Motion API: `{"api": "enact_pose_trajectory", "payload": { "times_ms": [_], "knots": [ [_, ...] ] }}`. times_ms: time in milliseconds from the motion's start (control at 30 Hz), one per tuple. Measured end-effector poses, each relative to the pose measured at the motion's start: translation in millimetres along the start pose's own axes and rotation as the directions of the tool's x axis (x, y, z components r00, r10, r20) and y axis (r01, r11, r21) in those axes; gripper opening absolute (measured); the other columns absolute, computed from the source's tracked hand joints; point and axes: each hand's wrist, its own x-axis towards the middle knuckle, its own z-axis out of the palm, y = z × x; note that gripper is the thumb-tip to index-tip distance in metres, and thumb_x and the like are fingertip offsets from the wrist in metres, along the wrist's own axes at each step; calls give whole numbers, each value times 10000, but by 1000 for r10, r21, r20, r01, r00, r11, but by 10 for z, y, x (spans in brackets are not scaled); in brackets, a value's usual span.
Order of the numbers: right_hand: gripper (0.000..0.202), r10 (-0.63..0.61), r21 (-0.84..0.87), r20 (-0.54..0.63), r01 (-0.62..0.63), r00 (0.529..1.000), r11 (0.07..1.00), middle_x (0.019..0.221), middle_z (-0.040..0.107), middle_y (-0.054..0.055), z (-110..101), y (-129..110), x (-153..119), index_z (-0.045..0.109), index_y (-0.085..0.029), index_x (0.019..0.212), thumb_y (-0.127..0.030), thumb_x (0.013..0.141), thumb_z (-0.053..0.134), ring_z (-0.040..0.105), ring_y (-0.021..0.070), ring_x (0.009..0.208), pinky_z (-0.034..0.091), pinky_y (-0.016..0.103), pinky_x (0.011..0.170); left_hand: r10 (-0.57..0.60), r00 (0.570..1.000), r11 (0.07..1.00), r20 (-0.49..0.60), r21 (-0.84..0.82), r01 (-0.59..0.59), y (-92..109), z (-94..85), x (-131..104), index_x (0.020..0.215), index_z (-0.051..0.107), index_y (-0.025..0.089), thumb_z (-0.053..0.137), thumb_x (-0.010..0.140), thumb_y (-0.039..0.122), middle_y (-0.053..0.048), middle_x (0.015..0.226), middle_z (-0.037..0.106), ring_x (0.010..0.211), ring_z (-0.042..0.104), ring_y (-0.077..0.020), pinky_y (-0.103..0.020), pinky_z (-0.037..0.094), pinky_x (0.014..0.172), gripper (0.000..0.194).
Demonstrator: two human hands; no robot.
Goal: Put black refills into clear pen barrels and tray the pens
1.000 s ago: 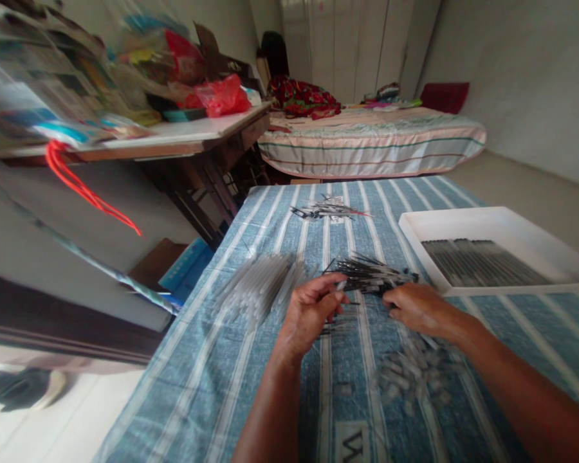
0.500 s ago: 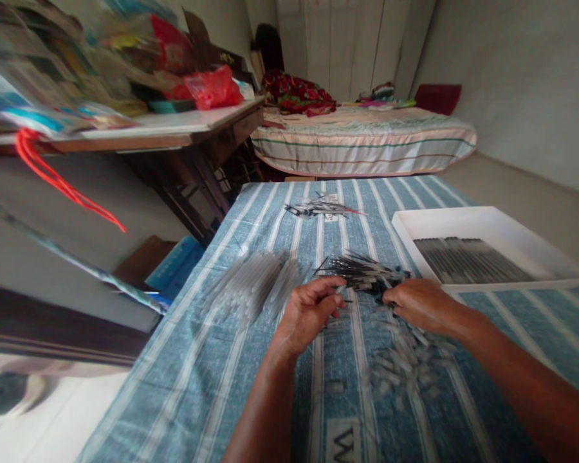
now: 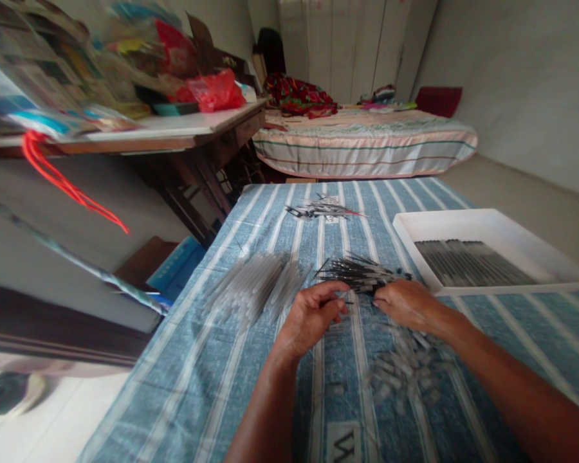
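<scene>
My left hand [image 3: 313,316] is closed, thumb and fingers curled towards each other. A short dark tip shows near its fingertips, but what it holds is too small to make out. My right hand [image 3: 405,303] pinches just to the right, its fingertips close to the left ones; its contents are hidden. Both hands are at the near edge of a pile of thin black-and-grey sticks [image 3: 354,269] that look like pen refills. Left of them lies a heap of translucent tubes [image 3: 258,283], like pen barrels. Many small clear-grey pieces [image 3: 408,366] are scattered below my right hand.
A white box [image 3: 444,224] at the right holds a row of dark-tipped pen-like sticks [image 3: 468,262]. A smaller bunch of thin sticks [image 3: 323,207] lies farther back on the striped blue tablecloth [image 3: 183,360]. A cluttered side table [image 3: 174,132] stands left, a bed [image 3: 367,141] behind.
My right hand has moved left, bringing its fingertips closer to my left hand. The left hand stays almost in place, and the piles look the same.
</scene>
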Motion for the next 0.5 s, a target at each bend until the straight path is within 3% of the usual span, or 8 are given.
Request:
{"api": "enact_pose_trajectory", "payload": {
  "times_ms": [267, 500],
  "knots": [
    [165, -56, 161, -88, 69, 995, 984, 760, 701, 53, 89, 42, 51, 685, -208, 791, -250, 787, 526, 643, 209, 746, 376, 258, 606, -3, 1000, 1000, 2, -2, 3, 1, -2, -16, 950, 648, 149, 566, 724, 132, 28, 614, 605, 490, 470, -68, -190, 371, 490, 242],
    [191, -207, 485, -312, 343, 927, 805, 674, 643, 4, 36, 40, -119, 659, -168, 802, -278, 828, 505, 571, 115, 620, 379, 205, 593, -28, 989, 999, 148, 21, 26, -55, 19, -18, 965, 666, 142, 560, 733, 131, 16, 631, 602, 509, 471, -71, -196, 381, 513, 256]
  ]
}}
